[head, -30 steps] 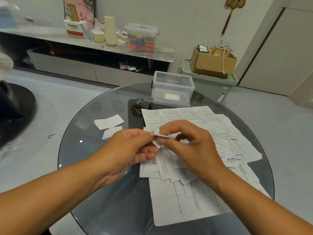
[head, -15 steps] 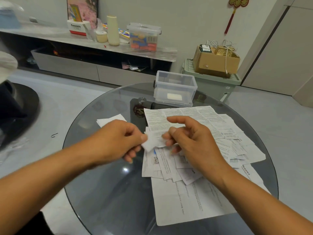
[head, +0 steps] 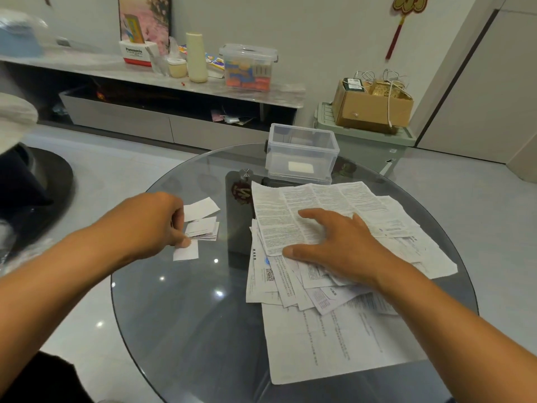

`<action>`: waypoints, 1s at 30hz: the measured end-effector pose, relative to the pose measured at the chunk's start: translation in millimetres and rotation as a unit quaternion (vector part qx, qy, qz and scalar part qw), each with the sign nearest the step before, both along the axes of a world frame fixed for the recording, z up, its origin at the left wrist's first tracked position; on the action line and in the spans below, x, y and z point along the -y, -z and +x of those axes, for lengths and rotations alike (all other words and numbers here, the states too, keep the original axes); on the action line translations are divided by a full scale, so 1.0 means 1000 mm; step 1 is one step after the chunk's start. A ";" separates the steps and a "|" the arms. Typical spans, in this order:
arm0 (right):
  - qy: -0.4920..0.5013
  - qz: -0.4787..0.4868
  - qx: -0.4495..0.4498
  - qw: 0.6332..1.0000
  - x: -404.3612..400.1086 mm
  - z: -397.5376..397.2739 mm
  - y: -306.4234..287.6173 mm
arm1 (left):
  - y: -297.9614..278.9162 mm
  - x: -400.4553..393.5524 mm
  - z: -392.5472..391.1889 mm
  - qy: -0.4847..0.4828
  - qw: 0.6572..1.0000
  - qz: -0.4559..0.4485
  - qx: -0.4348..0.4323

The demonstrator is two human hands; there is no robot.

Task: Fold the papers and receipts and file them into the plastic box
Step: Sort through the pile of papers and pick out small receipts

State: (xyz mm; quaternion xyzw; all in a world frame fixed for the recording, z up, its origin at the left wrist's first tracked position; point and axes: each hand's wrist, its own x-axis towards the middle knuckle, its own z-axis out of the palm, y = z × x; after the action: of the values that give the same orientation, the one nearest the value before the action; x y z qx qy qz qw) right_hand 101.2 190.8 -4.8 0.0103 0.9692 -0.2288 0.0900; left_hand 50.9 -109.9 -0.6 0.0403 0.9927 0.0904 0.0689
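Observation:
A loose pile of printed papers and receipts (head: 334, 286) covers the right half of the round glass table (head: 180, 315). My right hand (head: 337, 245) lies flat on the pile with fingers spread. My left hand (head: 154, 222) is over the table's left side, fingers curled, thumb and fingertips pinching the top edge of a small folded receipt (head: 186, 253) that lies on the glass. Two other folded receipts (head: 202, 219) lie just beyond it. The clear plastic box (head: 274, 158) stands open at the table's far edge with one folded slip inside.
A low TV cabinet (head: 116, 117) runs along the far wall, with a lidded plastic container (head: 248, 66) and a bottle on its top. A cardboard box (head: 372, 109) sits on a green bin behind the table. A dark round base (head: 32, 181) stands on the floor at left.
Both hands held the small receipt together over the pile. My left hand has carried it left and down onto the glass, and my right hand has let go and dropped flat onto the pile.

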 end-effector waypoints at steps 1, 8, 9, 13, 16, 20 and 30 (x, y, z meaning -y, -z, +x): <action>-0.004 0.018 -0.007 1.000 0.001 0.000 0.001 | 0.000 0.000 0.000 -0.002 1.000 0.006 -0.021; -0.058 0.061 -0.010 0.996 0.001 -0.007 0.009 | -0.001 -0.035 0.018 0.073 0.970 0.129 -0.191; -0.051 0.058 -0.026 0.997 0.001 -0.007 0.011 | 0.000 -0.042 0.021 0.091 0.964 0.150 -0.198; -0.024 -0.016 -0.125 0.992 -0.001 -0.007 0.017 | 0.011 -0.066 0.028 0.134 0.939 0.274 -0.159; -0.031 -0.145 -0.127 0.981 -0.012 0.000 0.005 | 0.014 -0.072 0.029 0.140 0.921 0.348 -0.105; -0.112 -0.276 -0.054 0.953 -0.042 0.015 -0.023 | 0.007 -0.067 0.023 0.181 0.920 0.345 -0.050; 0.028 -0.462 0.087 0.882 -0.097 0.039 -0.019 | 0.010 -0.079 0.028 0.203 0.875 0.433 0.072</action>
State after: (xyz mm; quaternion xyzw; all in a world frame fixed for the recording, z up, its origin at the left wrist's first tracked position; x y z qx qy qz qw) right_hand 139.9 287.5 14.0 0.0147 0.7409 -0.6516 0.1622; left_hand 78.6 -30.4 -10.9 0.2597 0.8168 0.4976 0.1330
